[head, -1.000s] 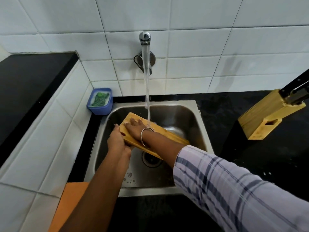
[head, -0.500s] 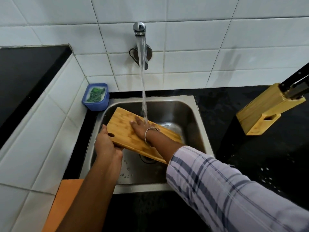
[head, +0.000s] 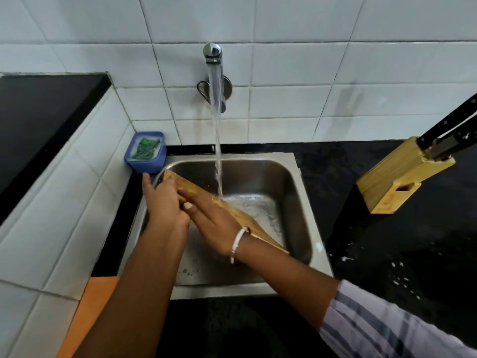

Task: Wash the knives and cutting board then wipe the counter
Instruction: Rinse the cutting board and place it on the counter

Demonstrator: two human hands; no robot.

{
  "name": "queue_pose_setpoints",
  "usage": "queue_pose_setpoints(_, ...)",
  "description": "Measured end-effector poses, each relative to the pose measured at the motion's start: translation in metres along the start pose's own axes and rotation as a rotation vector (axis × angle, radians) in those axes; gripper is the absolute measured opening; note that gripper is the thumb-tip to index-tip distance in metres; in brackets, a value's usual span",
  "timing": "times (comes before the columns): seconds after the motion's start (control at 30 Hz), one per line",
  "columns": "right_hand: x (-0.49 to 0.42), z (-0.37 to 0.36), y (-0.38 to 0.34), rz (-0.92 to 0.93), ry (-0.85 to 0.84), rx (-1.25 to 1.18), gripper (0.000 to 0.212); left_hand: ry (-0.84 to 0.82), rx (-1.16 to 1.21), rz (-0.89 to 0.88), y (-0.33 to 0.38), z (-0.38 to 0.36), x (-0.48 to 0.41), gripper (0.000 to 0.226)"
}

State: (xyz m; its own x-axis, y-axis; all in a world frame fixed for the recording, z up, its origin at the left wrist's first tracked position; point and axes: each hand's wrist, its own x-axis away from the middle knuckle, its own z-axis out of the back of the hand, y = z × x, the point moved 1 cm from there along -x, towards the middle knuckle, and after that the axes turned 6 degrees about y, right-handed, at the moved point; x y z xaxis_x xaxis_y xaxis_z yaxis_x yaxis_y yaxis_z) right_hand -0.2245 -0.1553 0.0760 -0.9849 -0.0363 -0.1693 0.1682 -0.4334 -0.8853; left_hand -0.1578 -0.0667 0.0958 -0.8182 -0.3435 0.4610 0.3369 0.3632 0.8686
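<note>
The cutting board (head: 259, 231) is pale, wet wood, stood on its long edge and slanting across the sink (head: 291, 192). The left hand (head: 162, 202) grasps its far end, fingers curled over the top edge. The right hand (head: 216, 223) lies flat on the near face, fingers (head: 193, 197) straight and released, touching the left hand. Just beyond the right fingers, the water stream (head: 218, 151) from the tap (head: 213, 54) strikes the board's upper edge and foams in the basin behind it. Just beyond the left fingers sits a blue tub (head: 154, 164) holding a green scrubber (head: 144, 148). Well to the right of both hands, dark-handled knives (head: 449, 130) stand in a wooden knife block (head: 402, 177) on the black, water-speckled worktop (head: 413, 254). White tiles (head: 309, 86) cover the wall.
</note>
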Motion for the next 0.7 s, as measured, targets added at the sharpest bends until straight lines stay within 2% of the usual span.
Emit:
queue_pose_setpoints(0.07,0.002,0.009,0.011,0.113,0.039,0.188,0.046,-0.065,0.05,0.043,0.012,-0.008,0.005,0.075)
queue_pose_setpoints(0.13,-0.003,0.014,0.024,0.107,0.121,0.362,0.043,-0.136,0.056,0.081,0.016,-0.018,0.011,0.072)
queue_pose_setpoints(0.2,-0.011,0.023,0.026,0.076,0.22,0.32,0.039,-0.175,-0.055,0.049,0.016,-0.028,0.012,0.062)
queue_pose_setpoints(0.27,-0.02,0.037,0.028,-0.007,0.27,0.196,0.034,-0.157,-0.5,-0.133,0.016,-0.038,0.006,0.058)
queue_pose_setpoints(0.33,-0.032,0.054,0.03,-0.119,0.209,0.094,0.028,-0.099,-1.012,-0.392,0.019,-0.039,0.002,0.059)
queue_pose_setpoints(0.37,-0.038,0.061,0.031,-0.163,0.16,0.064,0.027,-0.148,-1.116,-0.482,0.022,-0.039,0.002,0.061)
queue_pose_setpoints(0.43,-0.05,0.071,0.034,-0.254,0.061,0.029,0.027,-0.322,-1.098,-0.549,0.027,-0.04,-0.002,0.054)
queue_pose_setpoints(0.5,-0.058,0.078,0.034,-0.336,-0.012,0.004,0.028,-0.422,-1.098,-0.629,0.031,-0.039,-0.006,0.044)
queue_pose_setpoints(0.6,-0.067,0.089,0.026,-0.396,-0.078,0.037,0.027,-0.481,-1.095,-0.691,0.034,-0.043,-0.011,0.042)
queue_pose_setpoints(0.7,-0.078,0.081,0.024,-0.438,0.01,0.121,0.036,-0.472,-1.038,-0.652,0.033,-0.053,-0.003,0.043)
